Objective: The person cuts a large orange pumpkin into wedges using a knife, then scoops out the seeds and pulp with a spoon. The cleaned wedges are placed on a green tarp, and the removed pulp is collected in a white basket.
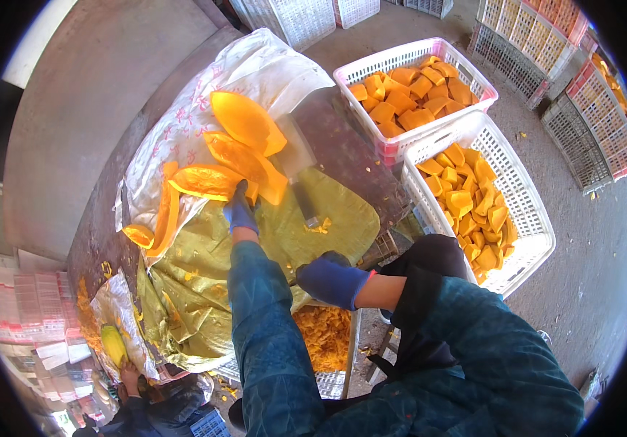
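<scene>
My left hand (242, 210), in a blue glove with dark fingers, grips the near end of a peeled orange pumpkin wedge (204, 181). Two larger pumpkin wedges (248, 123) (250, 164) lie just beyond it, and a long curved strip of pumpkin (166, 218) and a small pumpkin piece (138, 236) lie to the left. A cleaver (300, 153) rests flat beside the wedges, its dark handle towards me. My right hand (332, 279), gloved too, is curled at the near edge of the yellow plastic sheet (324, 202); whether it holds anything is hidden.
Two white plastic crates (387, 147) (532, 218) of cut pumpkin chunks stand to the right. Orange peelings (327, 333) fill a container below the table edge. At lower left, another person's hand (129, 374) touches a yellow-green pumpkin (113, 344). Stacked crates (515, 60) stand at upper right.
</scene>
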Demonstrator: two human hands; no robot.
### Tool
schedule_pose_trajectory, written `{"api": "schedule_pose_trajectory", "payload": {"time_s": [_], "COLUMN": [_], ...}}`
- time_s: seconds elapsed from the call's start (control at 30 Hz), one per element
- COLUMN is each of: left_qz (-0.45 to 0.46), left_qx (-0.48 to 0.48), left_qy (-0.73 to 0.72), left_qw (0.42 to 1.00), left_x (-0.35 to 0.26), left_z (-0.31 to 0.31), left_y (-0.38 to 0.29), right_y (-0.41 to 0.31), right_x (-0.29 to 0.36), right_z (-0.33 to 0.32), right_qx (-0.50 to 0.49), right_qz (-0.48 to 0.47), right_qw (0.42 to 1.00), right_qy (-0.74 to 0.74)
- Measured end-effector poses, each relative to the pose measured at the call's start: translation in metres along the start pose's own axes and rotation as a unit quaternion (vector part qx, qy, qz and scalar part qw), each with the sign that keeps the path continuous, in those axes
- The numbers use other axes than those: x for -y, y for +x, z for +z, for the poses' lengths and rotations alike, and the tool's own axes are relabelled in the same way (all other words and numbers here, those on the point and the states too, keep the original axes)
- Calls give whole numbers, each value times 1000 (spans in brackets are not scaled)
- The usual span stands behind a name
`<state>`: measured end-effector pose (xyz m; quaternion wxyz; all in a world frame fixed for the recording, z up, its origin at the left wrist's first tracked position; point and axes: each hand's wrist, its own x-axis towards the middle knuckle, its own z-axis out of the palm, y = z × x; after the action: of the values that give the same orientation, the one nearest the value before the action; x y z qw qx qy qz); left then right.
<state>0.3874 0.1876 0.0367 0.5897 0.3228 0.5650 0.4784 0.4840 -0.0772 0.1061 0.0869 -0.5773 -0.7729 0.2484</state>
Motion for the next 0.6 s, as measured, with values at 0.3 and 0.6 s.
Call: {"api": "schedule_pose_trajectory", "payload": {"time_s": [0.3,0.6], "left_qz": [97,-3], "left_qx": [153,107], "left_qy": [-21,-106], "left_qw": [983,989], "left_x": [0,-4], "left_z": [-122,-301], "left_y": [-16,-81], "right_y": [3,6], "right_x": [-8,-3], "right_z": [3,18], "right_qx": [-50,-19], "right_qz": [-35,-34], "right_qw": [998,999], "right_qy": [-21,-33]}}
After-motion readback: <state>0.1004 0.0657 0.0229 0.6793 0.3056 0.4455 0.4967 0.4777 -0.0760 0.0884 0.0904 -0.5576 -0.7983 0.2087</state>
